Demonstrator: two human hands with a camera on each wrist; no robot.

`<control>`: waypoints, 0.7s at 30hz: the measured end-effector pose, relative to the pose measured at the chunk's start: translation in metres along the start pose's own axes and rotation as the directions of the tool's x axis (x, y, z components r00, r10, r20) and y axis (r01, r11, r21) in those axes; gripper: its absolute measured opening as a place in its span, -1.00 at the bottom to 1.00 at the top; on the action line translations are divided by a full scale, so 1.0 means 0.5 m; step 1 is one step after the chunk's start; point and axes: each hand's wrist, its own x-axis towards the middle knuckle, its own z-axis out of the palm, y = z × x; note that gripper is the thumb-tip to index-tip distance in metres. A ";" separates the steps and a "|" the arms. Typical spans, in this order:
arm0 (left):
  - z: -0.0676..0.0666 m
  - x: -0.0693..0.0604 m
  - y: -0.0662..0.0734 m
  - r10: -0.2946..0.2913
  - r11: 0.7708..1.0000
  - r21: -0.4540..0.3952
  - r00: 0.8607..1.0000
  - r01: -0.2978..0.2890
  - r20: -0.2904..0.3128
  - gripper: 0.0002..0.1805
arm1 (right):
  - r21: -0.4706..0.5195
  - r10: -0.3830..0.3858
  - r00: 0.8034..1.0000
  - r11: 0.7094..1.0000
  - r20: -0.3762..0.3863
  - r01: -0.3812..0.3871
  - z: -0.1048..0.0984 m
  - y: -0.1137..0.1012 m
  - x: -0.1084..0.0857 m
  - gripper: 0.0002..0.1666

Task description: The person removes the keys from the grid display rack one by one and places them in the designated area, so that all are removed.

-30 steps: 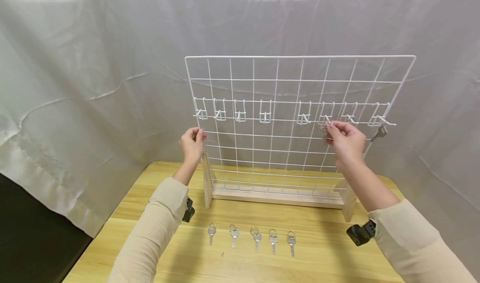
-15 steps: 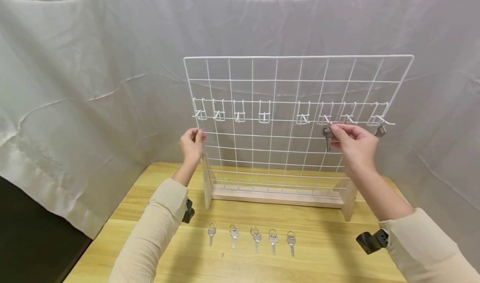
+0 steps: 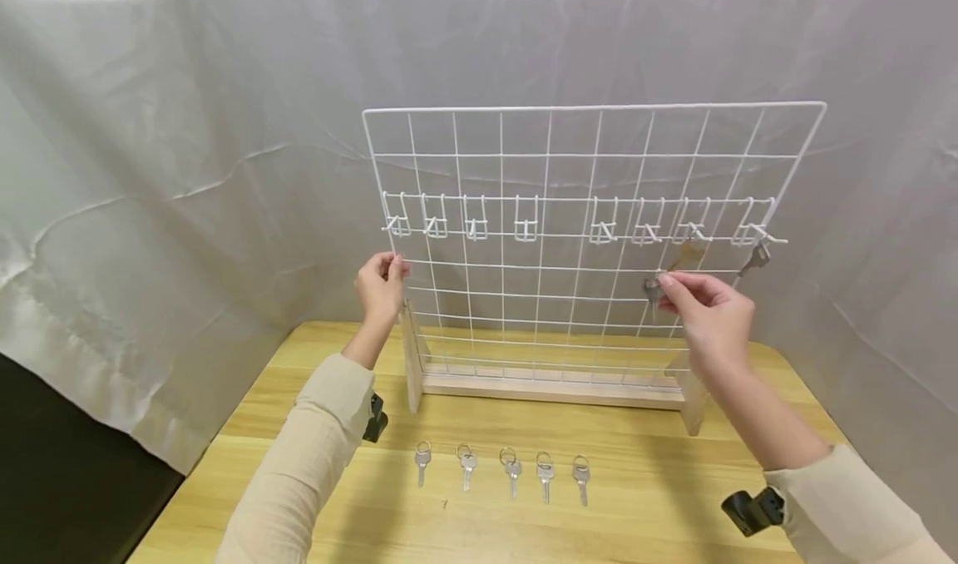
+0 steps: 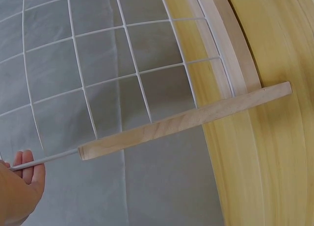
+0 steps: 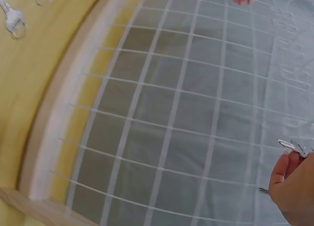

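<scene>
A white wire grid rack (image 3: 524,155) stands in a wooden base, with a row of white hooks (image 3: 526,230) across it. My left hand (image 3: 380,285) grips the rack's left edge wire. That grip also shows in the left wrist view, where the hand (image 4: 19,189) is at the lower left. Just below the hooks on the right side, my right hand (image 3: 711,319) pinches a silver key (image 3: 652,289), which the right wrist view shows at the fingertips. One key (image 3: 688,254) hangs from the second hook from the right. Another key (image 3: 758,258) hangs on the rightmost hook.
Several keys with rings, among them one key (image 3: 422,462) at the left end, lie in a row on the wooden table (image 3: 636,522) before the rack. The wooden base (image 3: 554,388) crosses behind them. A grey curtain (image 3: 224,115) surrounds the table.
My right hand has drawn back from the third hook from the right and lowered with the key. The key hanging on the second hook from the right has come into view. My left hand stays put.
</scene>
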 end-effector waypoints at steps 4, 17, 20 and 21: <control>0.000 -0.002 0.002 0.000 1.000 -0.004 1.000 0.000 0.002 -0.79 | 0.017 0.049 0.998 0.999 -0.036 -0.048 -0.011 0.034 -0.014 -0.85; 0.000 -0.003 -0.001 -0.016 1.000 -0.001 1.000 0.016 0.015 -0.78 | -0.097 0.102 0.991 0.989 -0.083 -0.110 -0.058 0.151 -0.061 -0.79; -0.001 -0.002 -0.002 -0.012 1.000 -0.007 1.000 0.012 0.012 -0.78 | -0.158 0.091 0.994 0.983 -0.053 -0.098 -0.075 0.194 -0.076 -0.87; -0.001 -0.001 -0.002 -0.013 1.000 -0.007 1.000 0.013 0.012 -0.78 | -0.171 0.083 0.996 0.981 -0.043 -0.089 -0.082 0.211 -0.081 -0.91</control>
